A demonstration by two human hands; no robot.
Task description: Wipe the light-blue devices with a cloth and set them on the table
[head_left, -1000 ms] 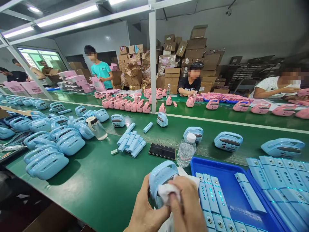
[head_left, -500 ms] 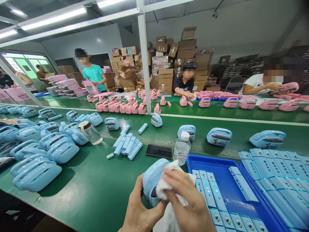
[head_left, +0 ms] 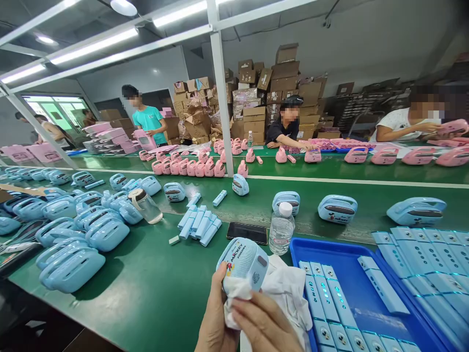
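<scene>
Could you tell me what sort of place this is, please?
Most likely a factory assembly line. Long green benches carry rows of identical blue speaker shells and pink ones, cartons are stacked behind, and the left hand holds one blue speaker.

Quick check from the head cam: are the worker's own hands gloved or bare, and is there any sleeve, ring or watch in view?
Both are bare. The left hand and right hand show no gloves, finger cots or rings. Fingernails are short and unpainted. The frame cuts off at the wrists, so no sleeve, watch or wrist strap is visible.
</scene>
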